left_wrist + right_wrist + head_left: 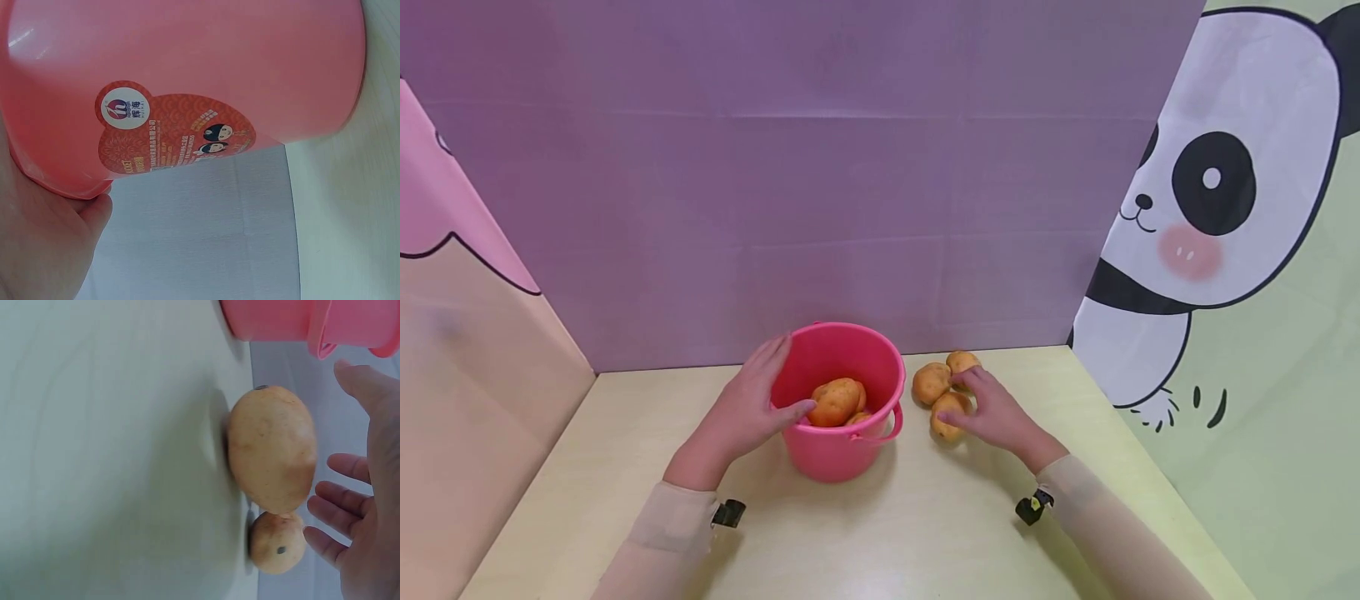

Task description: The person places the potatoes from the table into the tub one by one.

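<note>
A pink plastic bucket (829,457) stands upright on the table with several potatoes (835,403) inside. My left hand (741,412) holds its rim on the left, thumb over the near edge; the left wrist view shows the hand at the rim beside a red label (178,134). To the right of the bucket lie three loose potatoes: a near one (950,419), a middle one (932,382) and a far one (962,361). Over them reaches my right hand (1000,417), fingers spread. In the right wrist view that hand is apart from the nearest potato (272,450).
The pale wooden table (925,533) meets a purple backdrop (850,183) close behind the bucket. A panda-printed wall panel (1232,350) borders the right side, a pink and beige one (467,375) the left. The bucket's handle (887,431) hangs at its right front.
</note>
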{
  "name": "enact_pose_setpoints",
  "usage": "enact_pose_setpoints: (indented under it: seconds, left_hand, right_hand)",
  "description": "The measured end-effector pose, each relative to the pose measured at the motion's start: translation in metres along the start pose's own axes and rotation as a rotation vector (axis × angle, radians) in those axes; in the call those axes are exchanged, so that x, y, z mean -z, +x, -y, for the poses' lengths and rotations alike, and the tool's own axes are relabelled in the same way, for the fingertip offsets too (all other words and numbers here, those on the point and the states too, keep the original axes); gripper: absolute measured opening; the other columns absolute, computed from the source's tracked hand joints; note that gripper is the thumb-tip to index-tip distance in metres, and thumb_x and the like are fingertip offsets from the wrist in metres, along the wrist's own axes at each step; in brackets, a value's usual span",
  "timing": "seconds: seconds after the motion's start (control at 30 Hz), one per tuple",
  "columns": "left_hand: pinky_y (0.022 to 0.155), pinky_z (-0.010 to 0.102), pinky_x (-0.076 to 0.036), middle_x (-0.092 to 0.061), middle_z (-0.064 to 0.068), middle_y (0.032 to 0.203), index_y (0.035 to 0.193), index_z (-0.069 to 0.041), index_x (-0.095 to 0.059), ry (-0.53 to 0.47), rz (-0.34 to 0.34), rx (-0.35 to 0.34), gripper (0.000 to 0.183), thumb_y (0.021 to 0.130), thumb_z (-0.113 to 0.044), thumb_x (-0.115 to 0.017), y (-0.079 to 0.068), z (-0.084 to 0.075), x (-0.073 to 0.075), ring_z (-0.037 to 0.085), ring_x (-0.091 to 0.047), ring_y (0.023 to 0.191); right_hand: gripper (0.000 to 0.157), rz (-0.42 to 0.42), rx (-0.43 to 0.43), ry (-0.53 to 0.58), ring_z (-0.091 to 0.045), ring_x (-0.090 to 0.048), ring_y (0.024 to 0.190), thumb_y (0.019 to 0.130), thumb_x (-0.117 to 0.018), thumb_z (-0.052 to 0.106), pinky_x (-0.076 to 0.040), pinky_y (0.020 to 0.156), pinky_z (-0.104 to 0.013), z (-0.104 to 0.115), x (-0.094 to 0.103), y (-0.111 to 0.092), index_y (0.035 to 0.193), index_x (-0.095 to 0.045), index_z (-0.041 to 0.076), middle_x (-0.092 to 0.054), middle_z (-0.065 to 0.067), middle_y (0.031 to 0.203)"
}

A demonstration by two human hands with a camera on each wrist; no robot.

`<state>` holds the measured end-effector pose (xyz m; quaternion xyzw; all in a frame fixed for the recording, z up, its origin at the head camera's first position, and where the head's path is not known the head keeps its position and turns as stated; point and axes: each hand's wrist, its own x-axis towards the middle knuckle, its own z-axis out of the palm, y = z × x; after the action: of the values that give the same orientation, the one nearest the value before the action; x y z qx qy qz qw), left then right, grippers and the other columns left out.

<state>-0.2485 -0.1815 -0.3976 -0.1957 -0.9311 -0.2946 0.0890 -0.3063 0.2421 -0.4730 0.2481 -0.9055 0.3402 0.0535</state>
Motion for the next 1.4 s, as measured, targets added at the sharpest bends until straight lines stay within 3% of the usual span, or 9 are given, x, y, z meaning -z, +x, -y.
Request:
enact_pose_setpoints:
  seconds: [0.33, 0.57, 0.9, 1.17, 1.4]
  left_hand:
    - [0.102, 0.069, -0.058, -0.023, 0.016, 0.182, 0.177, -0.008, -0.020, -0.005, 0.004, 0.011, 0.117, 0.092, -0.051, -0.087, 0.000, -0.002, 0.000, 0.044, -0.023, 0.165]
    - [0.102, 0.069, -0.058, -0.024, 0.017, 0.182, 0.177, -0.007, -0.020, 0.002, 0.003, 0.014, 0.117, 0.091, -0.052, -0.087, 0.000, -0.003, 0.001, 0.045, -0.023, 0.165]
    - [0.101, 0.069, -0.059, -0.024, 0.017, 0.181, 0.177, -0.009, -0.020, -0.011, -0.001, 0.024, 0.115, 0.092, -0.051, -0.086, -0.002, -0.005, 0.003, 0.045, -0.024, 0.164]
    - [0.100, 0.069, -0.059, -0.025, 0.017, 0.181, 0.177, -0.008, -0.021, -0.008, -0.006, 0.018, 0.115, 0.092, -0.053, -0.085, -0.001, -0.006, 0.003, 0.046, -0.024, 0.164]
    - [0.099, 0.068, -0.060, -0.025, 0.017, 0.181, 0.177, -0.008, -0.021, -0.014, -0.005, 0.017, 0.116, 0.091, -0.052, -0.086, -0.001, -0.005, 0.002, 0.046, -0.025, 0.163]
  right_hand:
    - [0.073, -0.001, -0.007, -0.036, -0.034, -0.062, 0.127, 0.089, -0.091, 0.052, -0.053, 0.112, -0.059, -0.009, -0.012, -0.006, 0.141, -0.067, 0.006, -0.064, -0.014, 0.138]
    - [0.074, 0.019, -0.041, 0.013, -0.026, -0.061, 0.122, 0.085, -0.094, 0.052, -0.055, 0.108, -0.052, -0.014, -0.020, -0.008, 0.141, -0.067, 0.012, -0.062, -0.005, 0.135]
    - [0.075, 0.073, -0.020, 0.136, -0.025, -0.058, 0.126, 0.081, -0.101, 0.035, -0.054, 0.109, -0.051, -0.020, -0.027, -0.006, 0.141, -0.062, 0.013, -0.057, -0.004, 0.137]
    - [0.076, 0.075, 0.044, 0.092, -0.028, -0.058, 0.126, 0.080, -0.101, 0.035, -0.052, 0.110, -0.054, -0.022, -0.029, -0.006, 0.141, -0.062, 0.013, -0.053, -0.008, 0.136]
    - [0.078, 0.107, 0.037, 0.078, -0.027, -0.057, 0.124, 0.080, -0.101, 0.040, -0.052, 0.110, -0.054, -0.020, -0.028, -0.005, 0.142, -0.062, 0.014, -0.050, -0.007, 0.133]
